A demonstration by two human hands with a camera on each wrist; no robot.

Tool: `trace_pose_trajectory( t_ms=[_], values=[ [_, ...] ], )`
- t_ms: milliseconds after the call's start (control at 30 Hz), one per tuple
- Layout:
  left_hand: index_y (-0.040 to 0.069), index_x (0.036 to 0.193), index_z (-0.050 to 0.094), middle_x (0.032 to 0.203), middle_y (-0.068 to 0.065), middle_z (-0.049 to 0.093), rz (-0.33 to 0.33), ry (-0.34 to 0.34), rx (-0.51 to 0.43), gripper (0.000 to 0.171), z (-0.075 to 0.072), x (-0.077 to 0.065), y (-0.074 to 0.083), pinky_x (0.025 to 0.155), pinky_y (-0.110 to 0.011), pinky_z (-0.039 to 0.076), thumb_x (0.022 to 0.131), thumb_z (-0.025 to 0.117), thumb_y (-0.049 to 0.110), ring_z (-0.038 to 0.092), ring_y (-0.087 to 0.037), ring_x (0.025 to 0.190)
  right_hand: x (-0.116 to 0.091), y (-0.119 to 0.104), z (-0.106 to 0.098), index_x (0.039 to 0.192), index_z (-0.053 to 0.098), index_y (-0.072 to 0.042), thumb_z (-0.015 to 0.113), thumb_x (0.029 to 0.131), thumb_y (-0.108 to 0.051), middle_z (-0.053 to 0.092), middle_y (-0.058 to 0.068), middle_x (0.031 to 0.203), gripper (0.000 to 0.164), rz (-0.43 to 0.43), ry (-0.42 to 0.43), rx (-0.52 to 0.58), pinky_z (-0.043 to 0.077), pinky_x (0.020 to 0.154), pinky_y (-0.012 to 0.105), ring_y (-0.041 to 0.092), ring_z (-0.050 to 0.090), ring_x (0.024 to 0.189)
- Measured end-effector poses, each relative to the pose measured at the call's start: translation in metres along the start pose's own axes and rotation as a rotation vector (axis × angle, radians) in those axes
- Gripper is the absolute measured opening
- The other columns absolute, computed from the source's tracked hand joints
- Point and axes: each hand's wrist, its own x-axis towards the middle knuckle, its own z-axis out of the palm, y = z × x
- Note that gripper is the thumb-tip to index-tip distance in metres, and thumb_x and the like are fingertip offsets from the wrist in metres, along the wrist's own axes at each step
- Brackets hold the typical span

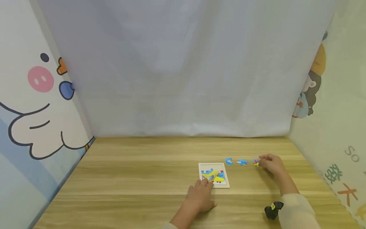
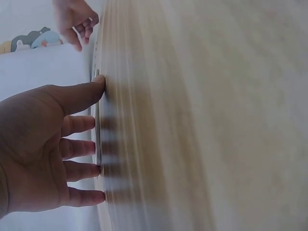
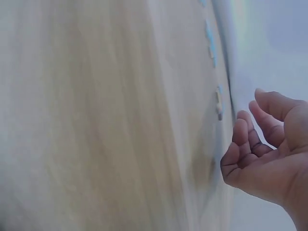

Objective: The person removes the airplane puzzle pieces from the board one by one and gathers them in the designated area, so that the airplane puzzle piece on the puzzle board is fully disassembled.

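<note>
On the wooden table lies a small square puzzle board (image 1: 227,184) with a pale rim and a yellow airplane picture on blue, part of its upper area bare. The fingertips of my left hand (image 1: 199,194) rest on its lower-left edge, fingers spread and nearly straight. To the board's right are three loose jigsaw pieces in a row: a blue and white piece (image 1: 229,161), a blue piece (image 1: 242,162) and a blue, yellow and red piece (image 1: 255,162). My right hand (image 1: 272,164) hovers beside the last one, fingers loosely bent, a gap between them and that piece in the right wrist view.
A black device (image 1: 273,210) with a yellow mark sits at the right sleeve. A white curtain (image 1: 183,79) hangs behind the table (image 1: 128,178). Cartoon-printed panels stand on the left (image 1: 43,127) and right (image 1: 328,133).
</note>
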Motion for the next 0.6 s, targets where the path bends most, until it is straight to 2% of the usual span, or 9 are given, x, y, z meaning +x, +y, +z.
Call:
trace_pose_trajectory(
  t_ms=[200,433,600],
  values=[
    [0.014,0.13,0.052,0.131,-0.006,0.046,0.018,0.014,-0.032,0.064,-0.002,-0.004,-0.001,0.087,-0.049,0.043,0.077,0.071,0.044,0.041,-0.028,0.122,-0.013,-0.013,0.001,0.125,0.046,0.012,0.052,0.094,-0.016,0.057,0.025,0.112,0.043,-0.014,-0.024,0.002,0.045,0.08,0.041,0.031,0.056,0.095],
    [0.014,0.131,0.052,0.134,-0.008,0.045,0.028,0.032,-0.029,0.065,-0.001,-0.006,-0.002,0.091,-0.049,0.04,0.077,0.07,0.045,0.041,-0.031,0.123,-0.028,-0.026,0.01,0.129,0.042,0.01,0.052,0.096,-0.025,0.049,0.028,0.122,0.049,-0.015,-0.083,0.039,0.044,0.087,0.049,0.042,0.049,0.108],
    [0.014,0.132,0.051,0.137,-0.008,0.043,0.026,0.028,-0.05,0.065,-0.002,-0.009,-0.003,0.093,-0.05,0.039,0.077,0.071,0.044,0.039,-0.03,0.124,-0.032,-0.031,0.021,0.13,0.043,0.01,0.053,0.095,-0.021,0.055,0.021,0.113,0.047,-0.013,-0.081,0.097,0.048,0.076,0.039,0.029,0.054,0.094]
  ],
)
